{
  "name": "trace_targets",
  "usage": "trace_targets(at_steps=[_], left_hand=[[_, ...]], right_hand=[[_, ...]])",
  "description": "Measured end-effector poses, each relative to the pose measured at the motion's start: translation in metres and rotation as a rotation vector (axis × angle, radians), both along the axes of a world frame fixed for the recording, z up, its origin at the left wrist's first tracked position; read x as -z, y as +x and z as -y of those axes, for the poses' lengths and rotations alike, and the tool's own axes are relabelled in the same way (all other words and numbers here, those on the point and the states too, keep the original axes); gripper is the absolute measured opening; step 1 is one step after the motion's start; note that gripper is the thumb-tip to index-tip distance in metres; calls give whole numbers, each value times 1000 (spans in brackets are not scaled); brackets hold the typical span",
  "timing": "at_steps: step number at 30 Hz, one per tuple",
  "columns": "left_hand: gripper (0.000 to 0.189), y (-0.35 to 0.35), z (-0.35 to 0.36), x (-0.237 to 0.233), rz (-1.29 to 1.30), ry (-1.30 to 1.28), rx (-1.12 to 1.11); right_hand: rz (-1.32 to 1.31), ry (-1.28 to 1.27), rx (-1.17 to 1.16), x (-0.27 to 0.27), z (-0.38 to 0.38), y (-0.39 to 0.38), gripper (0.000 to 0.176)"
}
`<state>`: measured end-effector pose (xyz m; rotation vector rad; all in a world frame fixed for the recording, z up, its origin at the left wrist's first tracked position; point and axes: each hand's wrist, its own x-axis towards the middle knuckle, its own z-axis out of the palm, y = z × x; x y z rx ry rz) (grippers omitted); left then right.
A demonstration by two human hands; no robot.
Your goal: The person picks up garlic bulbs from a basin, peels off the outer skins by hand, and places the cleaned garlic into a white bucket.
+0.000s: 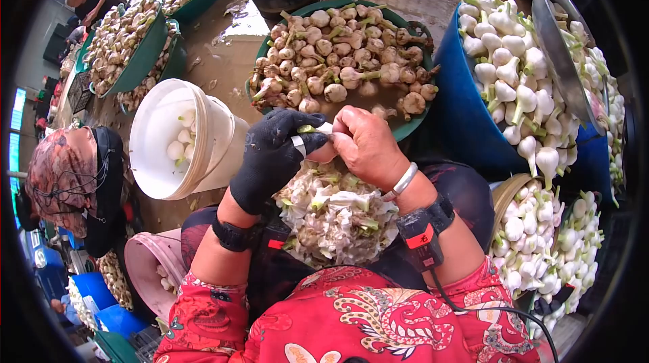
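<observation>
- Over the peels [338,218], left hand [270,157] and right hand [368,147] both pinch one bulb [323,153] between closed fingers, seemingly mid-peel.
- That heap suggests many bulbs are done; a few white ones lie in the bucket [206,160].
- Ahead, the basin [414,128] is piled with unpeeled garlic [338,59], so much seems left.

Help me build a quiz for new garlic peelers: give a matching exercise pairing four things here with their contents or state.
Things:
1. green basin
2. blue tub
3. white bucket
4. left hand

States:
a. holds only a few white bulbs
b. black-gloved, gripping a garlic bulb
c. heaped with dirty, unpeeled garlic
d. piled with clean white garlic

Pairs: 1-c, 2-d, 3-a, 4-b
</observation>
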<state>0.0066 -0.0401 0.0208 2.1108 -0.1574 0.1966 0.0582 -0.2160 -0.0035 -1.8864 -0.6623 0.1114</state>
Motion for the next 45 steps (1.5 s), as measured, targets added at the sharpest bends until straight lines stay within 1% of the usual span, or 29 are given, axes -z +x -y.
trace_targets(at_steps=[1, 2, 3, 4, 5, 6, 7, 8, 9, 11, 12, 13, 14, 15, 16, 17, 18, 19, 22, 24, 25, 27, 30, 37, 39, 40, 42, 43, 45], left_hand=[[23, 0, -1, 2, 3, 3, -6], [22, 1, -1, 3, -31, -93, -65], [22, 2, -2, 4, -65, -188, -124], [21, 2, -5, 4, -88, -303, -129], [21, 2, -8, 2, -80, -300, -135], [22, 1, -10, -1, -180, -524, -170], [24, 0, -12, -3, -281, -748, -200], [26, 1, -13, -3, -282, -829, -185], [26, 1, -12, -4, -278, -828, -184], [26, -1, -10, -5, -248, -867, -145], [26, -2, -8, -5, -254, -872, -143], [26, -2, -7, -6, -253, -803, -130], [25, -2, -6, -6, -253, -734, -115], [25, -2, -5, -5, -258, -736, -110], [25, -1, -5, -5, -261, -664, -93], [25, -1, -5, -5, -264, -592, -76], [26, -1, -4, -7, -291, -616, -73], [26, -1, -4, -5, -293, -618, -72], [24, 0, -5, -1, -287, -540, -44], [22, 0, -3, -5, -275, -438, -58], [22, -1, -2, -7, -274, -439, -60], [21, -3, -1, -8, -289, -440, -41], [20, -3, -2, -6, -276, -458, -57], [20, -2, -7, -9, -204, -337, -58], [19, -4, -8, -7, -175, -255, -46], [19, -6, -8, -6, -172, -256, -54], [21, -9, -10, -6, -182, -312, -62], [21, -9, -12, -8, -172, -312, -75], [23, -13, -17, -11, -290, -618, -223]], right_hand=[[-31, -40, 0, -1, 0, -1, 8], [-10, -65, -16, -1, 0, -4, 12], [5, -74, -26, 0, 0, -8, 12], [13, -115, -51, 1, 0, -12, 11], [24, -155, -76, 4, 1, -16, 11], [94, -243, -116, 11, 2, -22, 12], [78, -302, -150, 16, 1, -26, 14], [45, -355, -107, 18, 2, -27, 12], [11, -411, -63, 18, 3, -26, 11], [-10, -54, 150, 15, 5, -14, 10], [-197, 146, 178, 8, 5, -10, 9], [-347, 334, 144, -1, 6, -8, 8], [-400, 428, 115, -3, 3, -7, 9], [-450, 524, 86, -4, 1, -6, 10], [-451, 524, 91, -5, 2, -5, 10], [-403, 434, 58, -6, 3, -4, 12], [-356, 343, 24, -7, 4, -4, 14], [-357, 341, 27, -6, 5, -2, 14], [-247, 260, -17, -1, 7, 0, 15], [-61, 269, 3, 1, 5, 0, 15], [-60, 269, 0, 0, 5, -1, 15], [-154, 213, -13, -5, 7, -2, 12], [-133, 144, -11, -5, 8, -3, 10], [-197, 256, -3, -3, 1, -4, 10], [-122, 92, -105, -6, 2, -4, 7], [-121, 91, -114, -6, 1, -5, 7], [6, -64, -91, -4, -1, -11, 10], [4, -50, -115, -4, -2, -16, 11], [107, -150, -154, -2, -4, -26, 11]])
